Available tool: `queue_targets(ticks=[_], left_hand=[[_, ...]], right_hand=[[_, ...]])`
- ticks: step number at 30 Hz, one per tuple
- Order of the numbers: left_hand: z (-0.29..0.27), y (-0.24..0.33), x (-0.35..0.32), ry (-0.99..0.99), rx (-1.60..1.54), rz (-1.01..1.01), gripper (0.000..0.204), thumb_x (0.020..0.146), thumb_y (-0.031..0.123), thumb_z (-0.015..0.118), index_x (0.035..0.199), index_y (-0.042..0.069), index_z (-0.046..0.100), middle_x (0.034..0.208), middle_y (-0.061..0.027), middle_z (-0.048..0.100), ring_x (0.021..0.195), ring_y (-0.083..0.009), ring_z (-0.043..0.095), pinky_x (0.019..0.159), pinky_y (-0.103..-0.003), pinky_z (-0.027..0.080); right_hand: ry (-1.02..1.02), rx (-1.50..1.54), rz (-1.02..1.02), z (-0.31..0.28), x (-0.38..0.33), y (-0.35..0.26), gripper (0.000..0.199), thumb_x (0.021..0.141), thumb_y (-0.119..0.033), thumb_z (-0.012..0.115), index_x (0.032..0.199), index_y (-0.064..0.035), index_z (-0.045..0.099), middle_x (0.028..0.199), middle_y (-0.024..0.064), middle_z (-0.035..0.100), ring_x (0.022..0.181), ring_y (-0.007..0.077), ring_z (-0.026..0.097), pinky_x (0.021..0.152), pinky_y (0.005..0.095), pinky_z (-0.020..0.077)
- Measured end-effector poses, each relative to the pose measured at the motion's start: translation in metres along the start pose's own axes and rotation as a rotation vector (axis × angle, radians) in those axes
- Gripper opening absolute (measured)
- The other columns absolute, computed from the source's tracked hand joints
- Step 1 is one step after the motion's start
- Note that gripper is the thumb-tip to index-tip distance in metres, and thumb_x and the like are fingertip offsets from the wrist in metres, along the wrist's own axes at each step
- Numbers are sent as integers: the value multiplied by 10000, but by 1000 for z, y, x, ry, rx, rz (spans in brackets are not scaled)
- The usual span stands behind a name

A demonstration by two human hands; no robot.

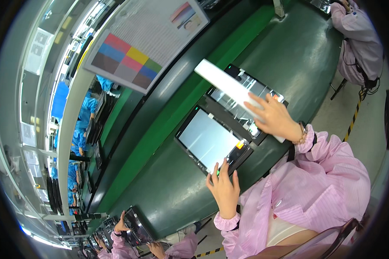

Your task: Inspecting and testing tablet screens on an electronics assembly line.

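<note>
at frame centre the left hand (224,186) rests open fingertips on a lit tablet (209,140) on the green table (173,190); the right hand (275,117) grips a white sheet (229,86) above a second tablet (246,103).

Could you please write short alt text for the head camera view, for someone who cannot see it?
Seen from above, a person in a pink smock steadies a flat panel with a pale screen with the left hand, while the right hand holds a long white strip over a second, glossy panel on a dark green workbench. Other workers sit along the line.
</note>
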State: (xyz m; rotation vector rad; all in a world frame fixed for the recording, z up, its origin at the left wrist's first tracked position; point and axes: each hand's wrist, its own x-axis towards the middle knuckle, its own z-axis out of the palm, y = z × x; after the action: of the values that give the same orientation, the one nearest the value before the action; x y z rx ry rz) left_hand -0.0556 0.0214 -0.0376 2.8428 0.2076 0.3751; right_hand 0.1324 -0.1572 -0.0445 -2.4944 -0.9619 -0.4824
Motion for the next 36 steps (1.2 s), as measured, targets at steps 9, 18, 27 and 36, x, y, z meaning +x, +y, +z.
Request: queue_targets(ticks=[9,18,27,36], left_hand=[[40,66,60,-111,-98,260,387,860,154,597,1218,59,484,1246,-33,549,1211,-236,455,1018,-453,260],[54,75,78,-168,11,242,364,865,168,590,1195,46,496,1287,-60,517,1208,-240,458,1012,-462,276],[4,-12,73,0,30,-71,357,866,149,568,1199,45,494,1327,-71,489,1232,-261,433,1024,-441,260],[1,-111,65,109,133,-187,409,895,167,546,1271,46,440,1357,-79,459,1258,-270,405,1035,-442,253]], right_hand=[[-13,-38,21,-1,-14,93,583,699,-163,681,1259,-163,519,1326,75,462,850,272,480,708,359,486],[-51,59,33,-4,-12,104,594,707,-162,681,1275,-167,507,1342,72,448,859,270,477,733,357,484],[-125,52,96,-7,-7,95,570,735,-150,631,1289,-183,500,1384,50,418,901,279,473,756,379,483],[-115,-29,97,-1,-5,92,609,693,-103,642,1283,-186,513,1394,15,416,903,292,478,775,369,481]])
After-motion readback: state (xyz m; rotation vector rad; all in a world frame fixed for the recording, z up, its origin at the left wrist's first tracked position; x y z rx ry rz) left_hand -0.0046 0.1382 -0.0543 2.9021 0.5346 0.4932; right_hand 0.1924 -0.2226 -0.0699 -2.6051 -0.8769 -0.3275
